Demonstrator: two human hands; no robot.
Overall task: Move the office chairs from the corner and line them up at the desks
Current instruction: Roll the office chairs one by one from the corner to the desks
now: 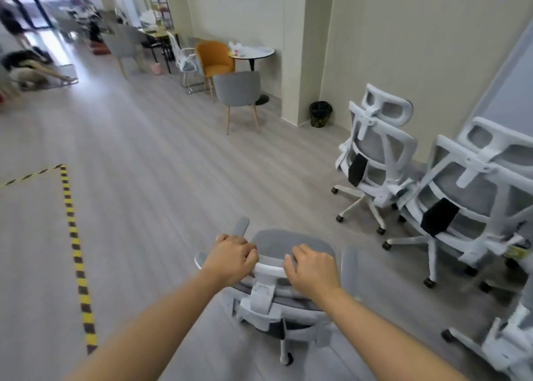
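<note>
Both grips, left hand (230, 258) and right hand (313, 271), clamped on white-framed grey mesh office chair (288, 291) headrest; its base mostly hidden; similar chairs (377, 155) right, partly cut off.

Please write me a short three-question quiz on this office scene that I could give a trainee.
1. True or false: both hands grip the top of the office chair being moved.
2. Which colour is the upholstered chair beside the round table? A) orange B) blue C) green
3. What stands on the floor in the nook just right of the pillar?

Key
1. True: the left hand and right hand hold the headrest of the office chair.
2. A: the orange chair is by the round table.
3. A black waste bin.
</note>
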